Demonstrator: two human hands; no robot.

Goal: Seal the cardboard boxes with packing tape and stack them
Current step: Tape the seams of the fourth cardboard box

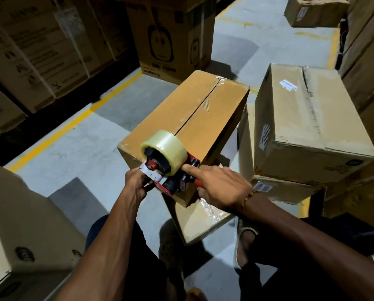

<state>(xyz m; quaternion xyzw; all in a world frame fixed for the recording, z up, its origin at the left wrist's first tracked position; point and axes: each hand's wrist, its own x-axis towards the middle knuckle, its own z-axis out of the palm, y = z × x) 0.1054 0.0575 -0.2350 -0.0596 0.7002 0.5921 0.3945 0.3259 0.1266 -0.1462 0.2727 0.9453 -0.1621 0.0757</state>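
A brown cardboard box [177,118] stands in the middle, its top flaps closed along a dark centre seam, on top of another box [196,220]. A red and black tape dispenser [170,181] with a roll of clear tape [166,146] sits at the box's near edge. My right hand [220,187] grips the dispenser's handle, index finger stretched along it toward the roll. My left hand [138,181] pinches the loose end of the tape at the dispenser's front, over the box's near side.
A taped, crumpled box [312,127] rests on a stack at the right. Large printed cartons [173,38] and strapped boxes [36,51] line the back and left. A low box [18,224] stands near left. The grey floor bears yellow lines [73,124].
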